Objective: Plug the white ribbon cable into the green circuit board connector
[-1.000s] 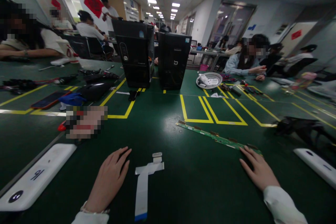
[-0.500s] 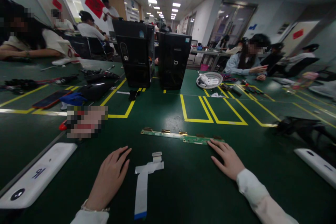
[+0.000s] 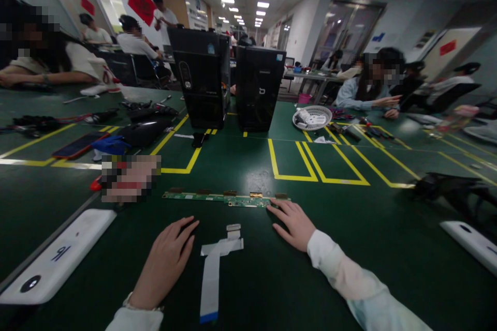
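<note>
A long, narrow green circuit board (image 3: 205,196) lies crosswise on the green table, with copper-coloured tabs along its far edge. My right hand (image 3: 293,222) touches the board's right end with its fingertips, fingers apart, and covers part of that end. My left hand (image 3: 166,256) rests palm down on the table, fingers stretched out and holding nothing. Between my hands lies a white flat ribbon cable (image 3: 210,279), folded across itself, with a connector at its far end and a blue tip at the near end.
Two black computer towers (image 3: 258,88) stand at the back. A white basket (image 3: 312,118) sits behind the yellow tape outlines. White devices lie at left (image 3: 58,258) and right (image 3: 471,243). Dark cables (image 3: 446,191) are at right. People sit around the table.
The circuit board has slid to the left, with my right hand moving along at its right end. My left hand and the ribbon cable have stayed in place.
</note>
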Available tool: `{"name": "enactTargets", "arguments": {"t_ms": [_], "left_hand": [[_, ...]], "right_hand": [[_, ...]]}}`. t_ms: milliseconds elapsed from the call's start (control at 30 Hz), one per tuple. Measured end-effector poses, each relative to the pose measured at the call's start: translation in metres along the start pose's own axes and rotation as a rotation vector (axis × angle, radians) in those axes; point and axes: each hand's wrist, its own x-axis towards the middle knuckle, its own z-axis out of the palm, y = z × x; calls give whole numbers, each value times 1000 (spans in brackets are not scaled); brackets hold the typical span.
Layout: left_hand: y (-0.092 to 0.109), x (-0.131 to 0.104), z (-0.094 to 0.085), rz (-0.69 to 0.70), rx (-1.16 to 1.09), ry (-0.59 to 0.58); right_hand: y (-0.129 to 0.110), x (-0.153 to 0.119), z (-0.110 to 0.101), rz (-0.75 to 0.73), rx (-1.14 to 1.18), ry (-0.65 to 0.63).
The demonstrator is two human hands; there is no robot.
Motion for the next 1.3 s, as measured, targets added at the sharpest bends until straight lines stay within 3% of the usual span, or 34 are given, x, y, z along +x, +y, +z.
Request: {"name": "enactTargets", "arguments": {"t_ms": [267, 433, 533, 667, 833, 1133, 1300], "left_hand": [[0, 1, -1, 2, -10, 12], [3, 1, -3, 1, -65, -2], [19, 3, -7, 23, -107, -33], [61, 4, -12, 123, -82, -99], [103, 3, -2, 197, 10, -96], [140, 12, 26, 294, 4, -25], [148, 24, 39, 284, 7, 1]], "right_hand": [[-2, 18, 5, -48, 32, 87], [1, 24, 9, -129, 102, 45], [2, 24, 10, -135, 121, 8], [2, 22, 9, -118, 137, 3], [3, 20, 9, -107, 146, 17], [3, 19, 14, -118, 137, 57], [1, 19, 15, -98, 121, 53]]}}
